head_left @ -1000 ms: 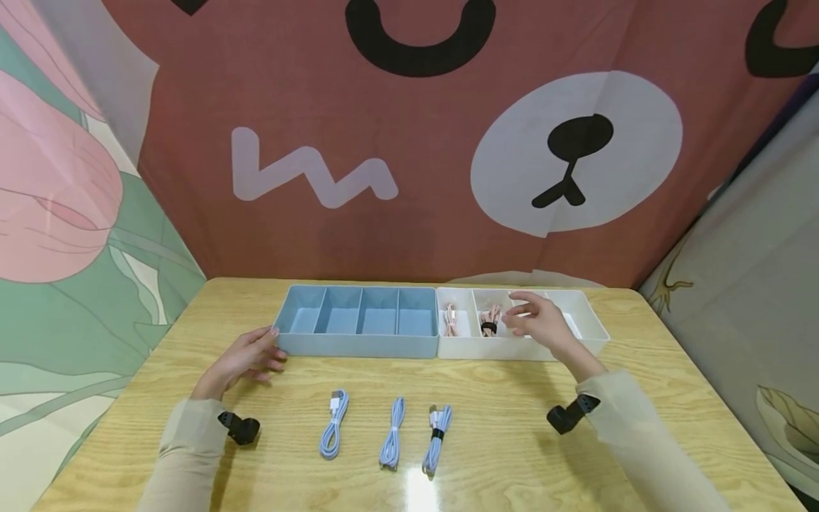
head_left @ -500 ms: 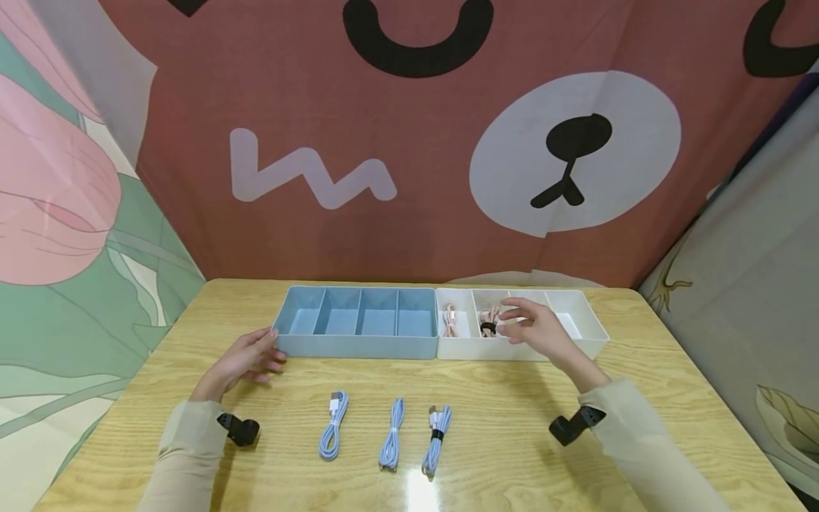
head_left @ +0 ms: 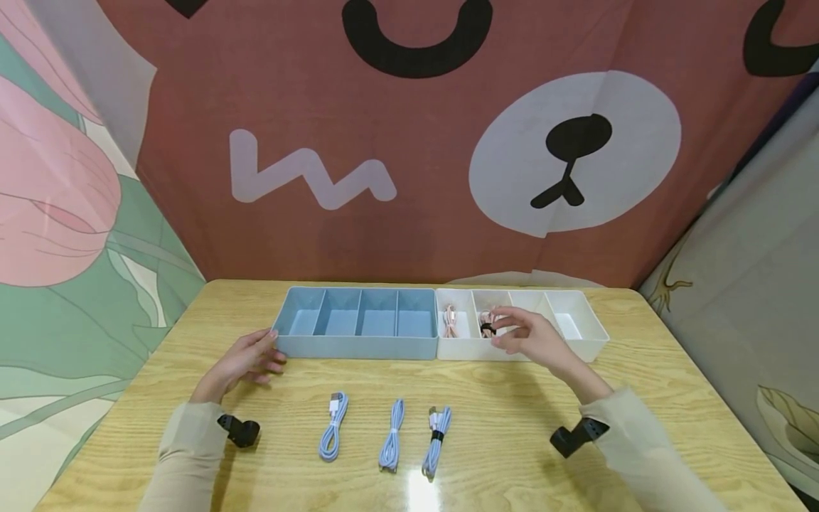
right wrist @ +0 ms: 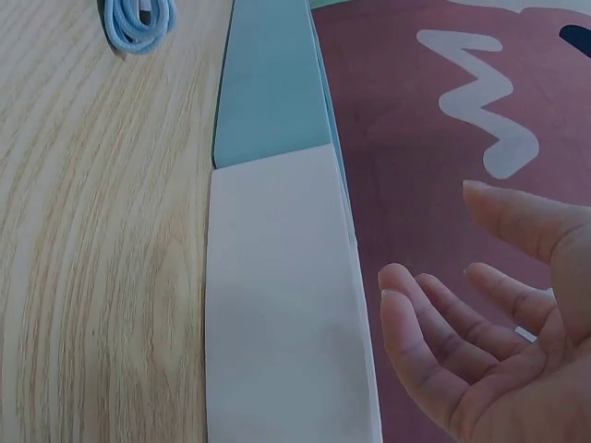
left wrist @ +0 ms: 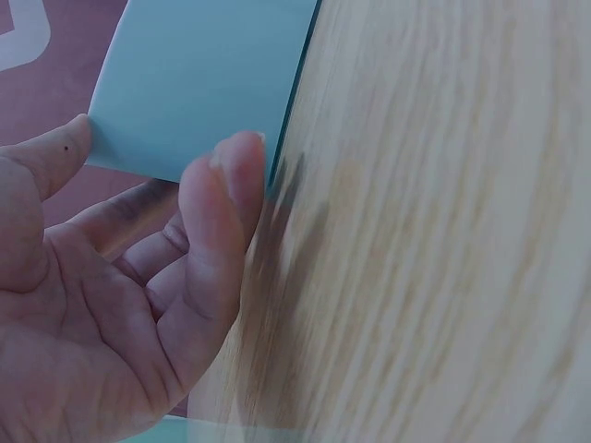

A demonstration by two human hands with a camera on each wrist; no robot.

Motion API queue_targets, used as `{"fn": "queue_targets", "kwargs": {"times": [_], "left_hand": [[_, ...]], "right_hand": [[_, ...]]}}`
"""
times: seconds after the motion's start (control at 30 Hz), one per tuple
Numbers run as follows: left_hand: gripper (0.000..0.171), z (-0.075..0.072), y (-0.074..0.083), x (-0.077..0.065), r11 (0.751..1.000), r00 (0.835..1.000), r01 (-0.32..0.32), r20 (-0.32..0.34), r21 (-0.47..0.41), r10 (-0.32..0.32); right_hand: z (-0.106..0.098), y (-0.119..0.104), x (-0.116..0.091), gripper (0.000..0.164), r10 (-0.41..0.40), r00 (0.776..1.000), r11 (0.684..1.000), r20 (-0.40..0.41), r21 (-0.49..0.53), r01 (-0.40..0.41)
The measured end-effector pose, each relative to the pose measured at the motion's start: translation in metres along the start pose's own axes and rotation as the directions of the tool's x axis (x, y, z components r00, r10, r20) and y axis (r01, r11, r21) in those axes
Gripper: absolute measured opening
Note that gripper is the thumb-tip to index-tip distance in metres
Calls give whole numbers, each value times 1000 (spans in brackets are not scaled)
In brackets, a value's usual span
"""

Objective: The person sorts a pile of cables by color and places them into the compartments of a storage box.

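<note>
My left hand [head_left: 245,358] is at the front left corner of a blue divided box [head_left: 358,346], fingers loosely bent. In the left wrist view its thumb [left wrist: 66,152] touches the box's edge. Over a white divided box [head_left: 467,348] hovers my right hand [head_left: 534,341], holding nothing, its fingers [right wrist: 420,360] parted and relaxed. A coiled pink cable [head_left: 451,321] lies in the white box's leftmost compartment. Another pink cable [head_left: 486,316] with a black strap is in the compartment beside it, partly behind my right fingertips.
Three coiled blue cables lie on the wooden table [head_left: 499,455] in front of the boxes: a left cable [head_left: 333,427], a middle cable [head_left: 392,435] and a black-strapped right cable [head_left: 437,441]. A printed curtain [head_left: 422,235] hangs behind the table.
My right hand has shifted left and slightly nearer above the white box, towards the strapped pink cable. My left hand and the blue cables stay put.
</note>
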State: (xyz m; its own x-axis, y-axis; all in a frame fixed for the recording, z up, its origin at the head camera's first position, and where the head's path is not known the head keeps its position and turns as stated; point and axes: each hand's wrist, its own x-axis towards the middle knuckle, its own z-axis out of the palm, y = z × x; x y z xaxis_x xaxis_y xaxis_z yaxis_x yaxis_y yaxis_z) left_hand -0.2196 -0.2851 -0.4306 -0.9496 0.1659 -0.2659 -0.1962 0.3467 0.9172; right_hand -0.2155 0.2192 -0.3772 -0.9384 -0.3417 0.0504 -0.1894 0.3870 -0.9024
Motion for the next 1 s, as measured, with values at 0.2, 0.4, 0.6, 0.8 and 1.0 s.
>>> {"fn": "queue_targets", "kwargs": {"times": [0.2,0.4,0.6,0.8,1.0], "left_hand": [[73,0,0,0,1000,1000,-5,-3,2,5],[72,0,0,0,1000,1000,-11,3,6,11],[72,0,-1,1,1000,1000,-15,9,4,15],[72,0,-3,1,1000,1000,-13,6,-3,13],[72,0,-3,1,1000,1000,-10,2,-5,10]], "right_hand": [[5,-2,-2,59,-43,998,999,51,24,42],[12,-4,-5,59,-121,988,993,93,18,120],[21,-7,-8,64,-171,979,981,115,-69,179],[26,-8,-9,64,-200,965,974,171,-72,215],[29,-7,-11,65,-231,946,966,226,-62,250]]}}
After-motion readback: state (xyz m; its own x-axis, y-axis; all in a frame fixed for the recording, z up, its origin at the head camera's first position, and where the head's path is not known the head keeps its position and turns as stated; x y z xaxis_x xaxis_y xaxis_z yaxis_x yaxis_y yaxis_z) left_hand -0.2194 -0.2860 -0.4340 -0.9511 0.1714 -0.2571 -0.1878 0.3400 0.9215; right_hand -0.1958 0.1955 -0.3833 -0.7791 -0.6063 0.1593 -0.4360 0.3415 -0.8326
